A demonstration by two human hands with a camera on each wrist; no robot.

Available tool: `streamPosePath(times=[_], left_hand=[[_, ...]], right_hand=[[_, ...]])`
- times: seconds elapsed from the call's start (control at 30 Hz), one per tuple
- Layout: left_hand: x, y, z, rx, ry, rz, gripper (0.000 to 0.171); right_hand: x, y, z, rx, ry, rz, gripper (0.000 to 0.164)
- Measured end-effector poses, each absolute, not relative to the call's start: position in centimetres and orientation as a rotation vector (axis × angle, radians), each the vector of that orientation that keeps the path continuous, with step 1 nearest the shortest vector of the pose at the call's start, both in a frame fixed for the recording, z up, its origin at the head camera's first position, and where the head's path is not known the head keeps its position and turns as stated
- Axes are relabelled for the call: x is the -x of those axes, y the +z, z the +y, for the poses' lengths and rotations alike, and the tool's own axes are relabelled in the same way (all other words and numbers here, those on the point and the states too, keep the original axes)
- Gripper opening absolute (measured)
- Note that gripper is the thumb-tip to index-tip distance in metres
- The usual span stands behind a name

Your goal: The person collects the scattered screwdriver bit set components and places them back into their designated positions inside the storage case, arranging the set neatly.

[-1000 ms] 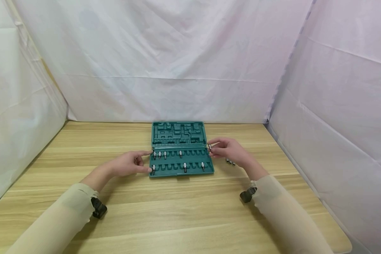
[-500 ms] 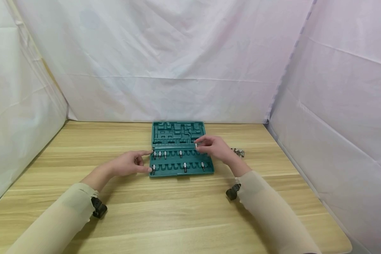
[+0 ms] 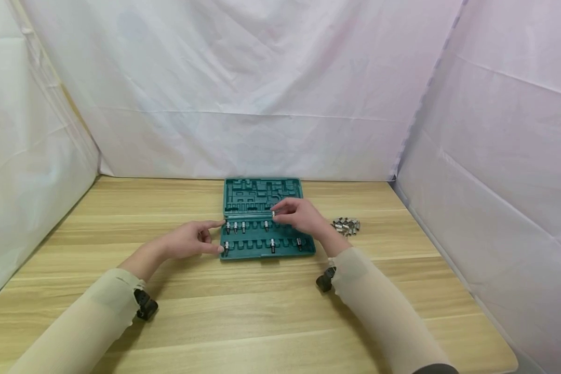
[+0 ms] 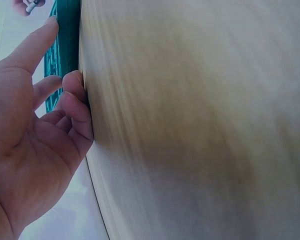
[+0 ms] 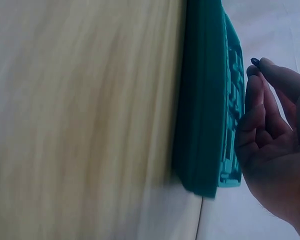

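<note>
A green plastic socket case (image 3: 244,256) lies unfolded on the table, its lid at the back. My left hand (image 3: 184,241) touches its left side with thumb and index finger outstretched; the other fingers bend loosely in the left wrist view. Between thumb and fingertips, my right hand (image 3: 301,215) pinches a small bit socket (image 3: 274,213) above the case's back row, near the hinge. The dark tip of that bit socket (image 5: 255,62) pokes out in the right wrist view. Several bit sockets (image 3: 235,227) sit in the back row and others (image 3: 272,245) in the front row.
Several loose bit sockets (image 3: 347,226) lie in a pile on the wooden table (image 3: 243,322), right of the case. White cloth walls (image 3: 262,135) enclose the table at the back and both sides.
My right hand has carried the bit socket leftward from beside the case to above its back row, uncovering the loose pile. The left hand stays put.
</note>
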State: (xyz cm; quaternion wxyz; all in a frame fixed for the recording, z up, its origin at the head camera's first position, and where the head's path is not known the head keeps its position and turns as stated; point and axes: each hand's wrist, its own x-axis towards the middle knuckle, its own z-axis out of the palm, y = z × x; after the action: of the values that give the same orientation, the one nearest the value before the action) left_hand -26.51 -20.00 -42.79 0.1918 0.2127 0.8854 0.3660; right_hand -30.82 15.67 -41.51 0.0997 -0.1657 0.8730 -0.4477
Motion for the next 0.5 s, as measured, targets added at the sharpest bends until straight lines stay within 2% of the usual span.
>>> streamPosePath(times=[0.5], left_hand=[[26.5,-42.8,-20.1,-0.596,1.033,2.487,0.090]], right_hand=[[31.6,-42.1,13.2,0.556,-1.253,2.585,0.025]])
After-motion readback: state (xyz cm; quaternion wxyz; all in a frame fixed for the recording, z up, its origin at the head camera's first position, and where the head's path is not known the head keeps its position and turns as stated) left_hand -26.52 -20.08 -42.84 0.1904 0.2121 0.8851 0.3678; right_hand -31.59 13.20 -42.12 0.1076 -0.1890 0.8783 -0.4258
